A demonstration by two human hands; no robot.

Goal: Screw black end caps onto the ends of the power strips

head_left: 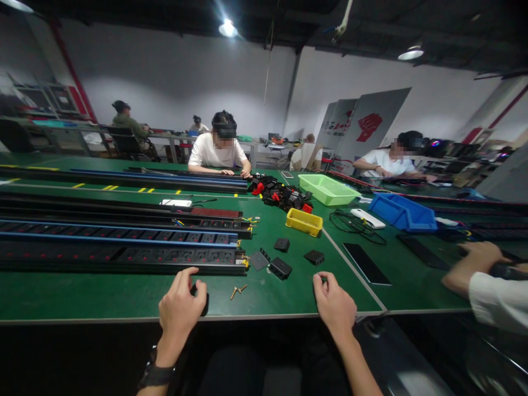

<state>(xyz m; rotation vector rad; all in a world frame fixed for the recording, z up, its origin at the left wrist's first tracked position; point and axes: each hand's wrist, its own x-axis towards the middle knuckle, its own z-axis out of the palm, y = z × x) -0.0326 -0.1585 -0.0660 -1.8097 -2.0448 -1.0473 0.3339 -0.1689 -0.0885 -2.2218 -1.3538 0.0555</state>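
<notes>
At the table's front edge, my left hand (181, 305) is curled around a small black part (205, 304), mostly hidden by the palm and thumb. My right hand (336, 305) rests farther right on the same edge, fingers curled in, and nothing shows in it. Between the hands lie brass-coloured screws (234, 292). Beyond them several black end pieces are scattered, among them a flat plate (259, 260), a box-shaped cap (280, 268) and a holed one (314, 257). Left of these, a long black socket strip (165, 256) ends near the loose pieces.
More long strips (124, 237) lie behind on the left. A yellow bin (304, 222), a pile of black and red parts (280, 192), a green basket (328, 190) and a blue bin (402, 212) stand beyond. A dark tablet-like slab (366, 264) and a co-worker's arm (478, 269) are right.
</notes>
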